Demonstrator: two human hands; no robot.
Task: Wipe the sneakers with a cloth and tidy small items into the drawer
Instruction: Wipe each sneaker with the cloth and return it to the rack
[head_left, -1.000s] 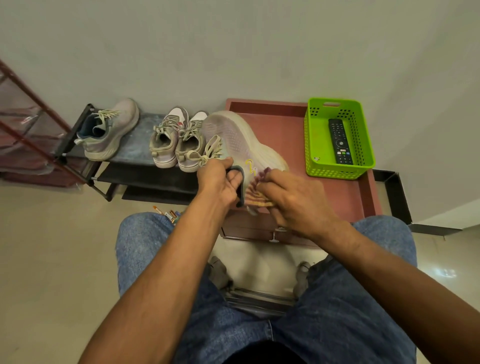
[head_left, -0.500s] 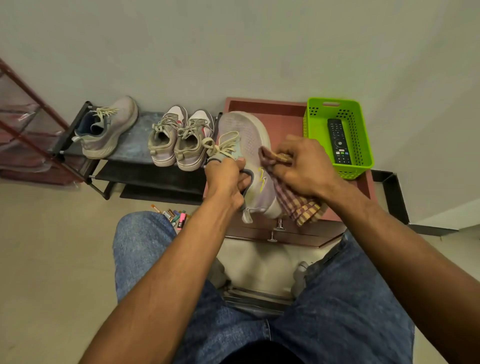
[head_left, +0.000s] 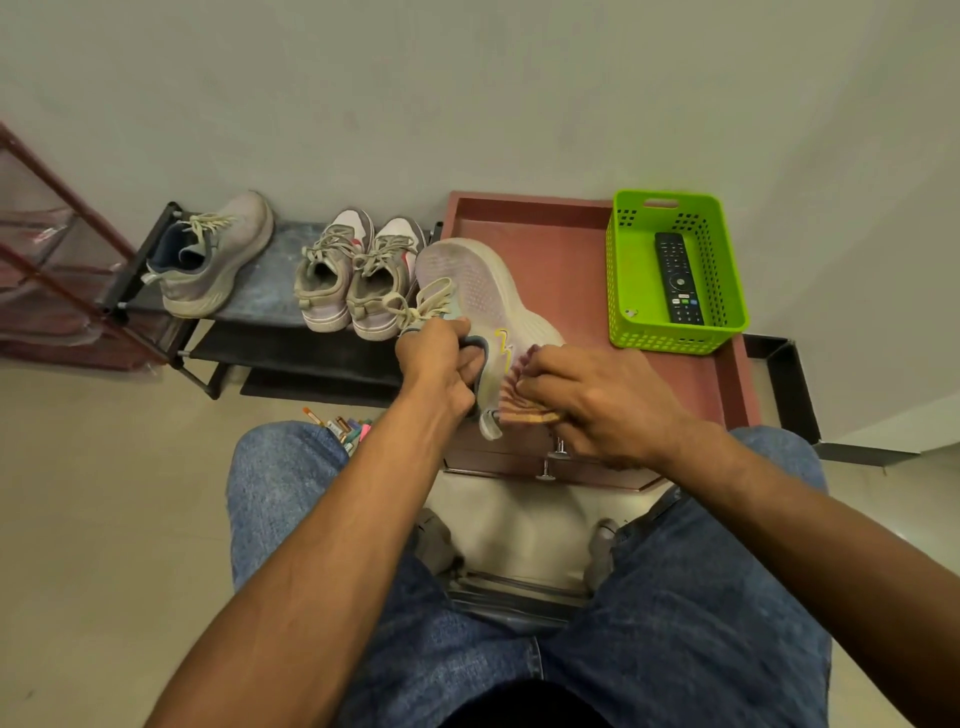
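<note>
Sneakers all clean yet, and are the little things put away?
Not yet. Nothing looks finished. In hand: the left hand holds one sneaker by its collar while the right hand rubs the checked cloth on its side. Left: three sneakers wait on the rack, markers lie on the floor, and the drawer is shut.
</note>
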